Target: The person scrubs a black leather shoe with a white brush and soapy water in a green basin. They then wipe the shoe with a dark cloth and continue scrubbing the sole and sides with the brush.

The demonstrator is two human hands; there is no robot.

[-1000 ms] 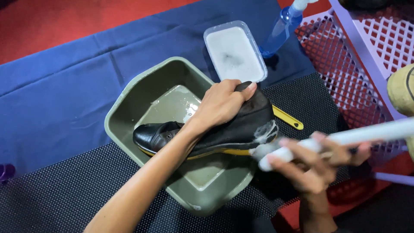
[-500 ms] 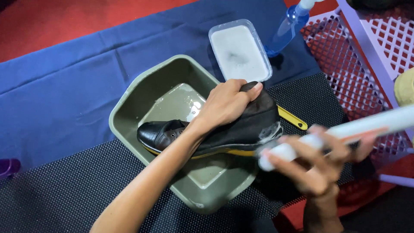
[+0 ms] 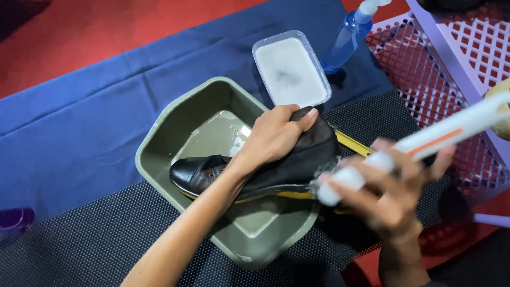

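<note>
Green basin (image 3: 159, 159) — left hand (image 3: 273, 135) gripping shoe (image 3: 287, 165).

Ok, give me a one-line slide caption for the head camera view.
Left hand steadies a black shoe over a green basin while the right hand works a white brush at its heel.

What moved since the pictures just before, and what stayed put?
The right hand swung the white brush so its handle points higher, with the head at the heel of the shoe. Nothing was picked up or let go. The left hand keeps gripping the shoe over the green tub. The white tray and spray bottle lie as before.
</note>
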